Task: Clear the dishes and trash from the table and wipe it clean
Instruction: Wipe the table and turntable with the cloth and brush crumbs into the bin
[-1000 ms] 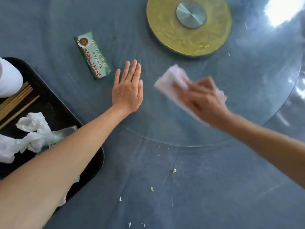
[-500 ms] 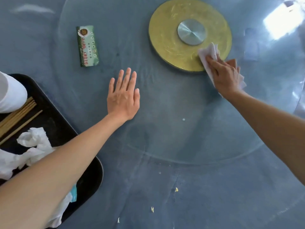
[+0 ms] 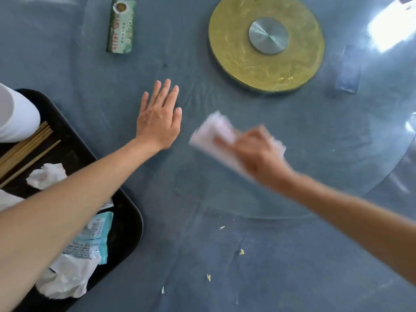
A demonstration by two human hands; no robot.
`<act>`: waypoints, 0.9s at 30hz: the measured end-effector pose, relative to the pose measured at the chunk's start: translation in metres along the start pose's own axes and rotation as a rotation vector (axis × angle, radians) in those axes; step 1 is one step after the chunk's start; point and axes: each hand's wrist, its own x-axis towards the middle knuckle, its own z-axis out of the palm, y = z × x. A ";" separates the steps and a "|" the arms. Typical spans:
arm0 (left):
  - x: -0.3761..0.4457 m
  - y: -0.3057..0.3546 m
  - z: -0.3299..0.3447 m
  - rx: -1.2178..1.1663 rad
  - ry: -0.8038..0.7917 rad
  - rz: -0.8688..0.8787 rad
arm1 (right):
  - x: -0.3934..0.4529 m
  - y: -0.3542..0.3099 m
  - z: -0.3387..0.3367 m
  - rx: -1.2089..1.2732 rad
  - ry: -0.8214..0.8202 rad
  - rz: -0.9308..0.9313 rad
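Observation:
My left hand lies flat with straight fingers on the glass turntable. Blurred by motion, my right hand presses a white wiping cloth onto the glass just right of the left hand. A black tray at the left edge holds crumpled tissues, wooden chopsticks, a torn light-blue wrapper and a white dish. Small food crumbs lie on the blue tablecloth near me.
A green tissue packet lies on the glass at the top left. The gold turntable base with a silver hub sits at the top centre. Bright window glare falls on the glass at the top right.
My right hand swept the cloth from beside the gold base back toward me and to the left. My left hand stayed flat on the glass, which turned a little with the green packet.

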 end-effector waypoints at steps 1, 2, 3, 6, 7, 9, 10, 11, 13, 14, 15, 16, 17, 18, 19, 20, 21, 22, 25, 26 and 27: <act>-0.011 0.007 0.006 -0.022 0.001 -0.023 | 0.024 0.030 -0.011 -0.046 0.075 0.132; -0.020 0.015 0.011 -0.030 0.013 -0.049 | 0.046 0.057 -0.023 -0.091 0.118 0.238; -0.026 0.021 0.016 -0.024 0.035 -0.076 | 0.065 0.084 -0.032 -0.127 0.125 0.333; -0.024 0.025 0.020 0.017 0.087 -0.114 | 0.083 0.126 -0.030 -0.161 0.049 0.672; -0.022 0.022 0.021 0.032 0.092 -0.103 | 0.081 0.126 -0.019 -0.187 0.017 0.714; -0.018 0.014 0.021 0.049 0.092 -0.076 | 0.071 0.105 0.001 -0.240 -0.037 0.603; -0.017 0.011 0.021 0.057 0.093 -0.066 | 0.064 0.090 0.008 -0.229 -0.047 0.489; -0.014 0.007 0.020 0.064 0.094 -0.052 | 0.053 0.074 0.011 -0.208 -0.039 0.380; -0.001 -0.004 0.015 0.048 0.070 -0.012 | 0.022 0.034 0.022 -0.155 -0.027 0.197; 0.008 -0.011 0.011 0.045 0.060 0.010 | 0.003 0.007 0.027 -0.122 -0.061 0.106; 0.019 -0.019 0.006 0.049 0.057 0.029 | -0.013 -0.018 0.032 -0.086 -0.106 0.003; 0.030 -0.026 0.000 0.058 0.045 0.042 | -0.027 -0.039 0.036 -0.051 -0.149 -0.108; 0.038 -0.031 -0.004 0.067 0.026 0.044 | -0.039 -0.053 0.038 -0.033 -0.193 -0.203; 0.044 -0.031 -0.007 0.073 0.005 0.028 | -0.047 -0.057 0.036 -0.033 -0.229 -0.277; 0.045 -0.027 -0.009 0.071 -0.007 -0.001 | -0.049 -0.054 0.029 -0.033 -0.243 -0.311; 0.041 -0.017 -0.010 0.052 -0.006 -0.031 | -0.047 -0.043 0.020 -0.033 -0.227 -0.296; 0.031 -0.004 -0.009 0.020 0.007 -0.047 | -0.040 -0.028 0.010 -0.042 -0.190 -0.228; 0.014 0.012 -0.006 -0.021 0.018 -0.048 | -0.029 -0.007 0.000 -0.063 -0.127 -0.122; -0.043 0.054 0.014 -0.111 -0.009 -0.028 | 0.024 0.069 -0.039 -0.184 0.101 0.349; -0.056 0.062 0.022 -0.072 -0.022 -0.027 | 0.040 0.092 -0.050 -0.209 0.109 0.517; -0.063 0.064 0.029 -0.008 -0.014 -0.024 | 0.052 0.112 -0.055 -0.217 0.089 0.653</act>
